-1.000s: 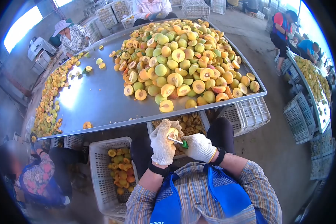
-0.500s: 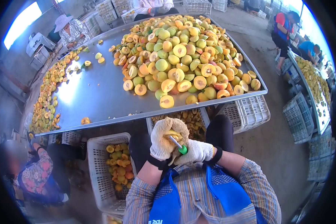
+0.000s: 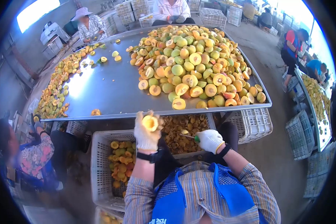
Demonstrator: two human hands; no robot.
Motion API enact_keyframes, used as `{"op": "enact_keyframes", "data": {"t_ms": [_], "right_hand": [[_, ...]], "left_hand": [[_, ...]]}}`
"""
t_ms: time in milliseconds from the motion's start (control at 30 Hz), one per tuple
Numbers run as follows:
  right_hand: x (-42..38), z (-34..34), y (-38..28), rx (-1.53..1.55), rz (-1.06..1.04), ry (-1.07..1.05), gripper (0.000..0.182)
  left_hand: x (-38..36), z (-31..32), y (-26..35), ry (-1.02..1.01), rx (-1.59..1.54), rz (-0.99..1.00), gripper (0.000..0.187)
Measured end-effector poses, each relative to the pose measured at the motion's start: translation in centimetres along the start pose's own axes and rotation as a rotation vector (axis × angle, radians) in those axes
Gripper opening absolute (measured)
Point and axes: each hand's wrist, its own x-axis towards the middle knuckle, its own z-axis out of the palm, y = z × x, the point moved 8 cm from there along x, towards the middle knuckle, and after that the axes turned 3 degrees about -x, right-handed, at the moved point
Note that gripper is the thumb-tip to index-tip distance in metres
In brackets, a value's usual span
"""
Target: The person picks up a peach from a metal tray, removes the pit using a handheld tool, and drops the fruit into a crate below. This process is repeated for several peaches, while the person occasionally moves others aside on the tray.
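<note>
My left hand (image 3: 145, 137), in a dirty white knit glove, is raised by the table's near edge. Its fingers are closed around a yellow peach half (image 3: 150, 123) with a hollow centre facing up. My right hand (image 3: 210, 140), gloved too, is lower and to the right, gripping a green-handled pitting tool (image 3: 196, 139). The tool's thin metal shaft points left, and a small yellow piece (image 3: 184, 131) shows at its tip. Below the tool stands a crate of pits and scraps (image 3: 175, 140). Left of it, a white crate (image 3: 100, 168) contains peach halves (image 3: 122, 164).
A metal table (image 3: 108, 93) bears a big heap of peach halves (image 3: 190, 63), with more along its left edge (image 3: 56, 87). White crates (image 3: 255, 125) stand under its right side. Several people sit or stand around, one (image 3: 33, 153) close on the left. Another fruit-covered table (image 3: 313, 93) is at right.
My hands have moved apart from each other. The left rose leftward with the peach half; the right drew the tool out of the fruit and moved right. The view has shifted slightly.
</note>
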Motion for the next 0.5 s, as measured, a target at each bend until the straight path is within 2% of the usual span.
{"op": "enact_keyframes", "data": {"t_ms": [67,133,200,233,267,333,400,467,500], "right_hand": [[-0.9,-0.8,0.5,0.041,0.007,0.058,0.023],[-1.6,-1.5,0.7,0.089,0.021,0.113,0.023],[-1.8,-1.3,0.7,0.031,0.019,0.051,0.024],[-1.9,-1.5,0.4,0.070,-0.003,0.078,0.024],[-2.2,-2.1,-0.2,0.134,-0.043,0.110,0.024],[-2.2,-2.4,-0.9,0.199,-0.057,0.087,0.023],[-1.7,-1.1,-1.1,0.201,-0.112,0.040,0.020],[-1.5,-0.5,-1.3,0.272,-0.161,-0.001,0.016],[-1.3,-0.2,-1.3,0.280,-0.157,-0.065,0.018]], "left_hand": [[-2.0,-4.2,4.9,0.147,0.256,0.135,0.042],[-3.3,-9.0,11.1,0.405,1.194,0.372,0.034],[-6.2,-5.0,13.0,0.602,2.136,0.938,0.036],[-5.4,-4.7,13.1,0.577,2.017,0.938,0.041],[-4.6,-2.5,12.3,0.467,2.007,1.077,0.039],[-1.2,1.3,9.6,0.166,1.994,1.154,0.036],[3.0,4.5,6.1,-0.019,2.072,1.101,0.041],[8.7,5.2,4.0,0.023,2.150,0.848,0.045],[11.4,5.4,3.6,0.061,2.183,0.850,0.050]]}}
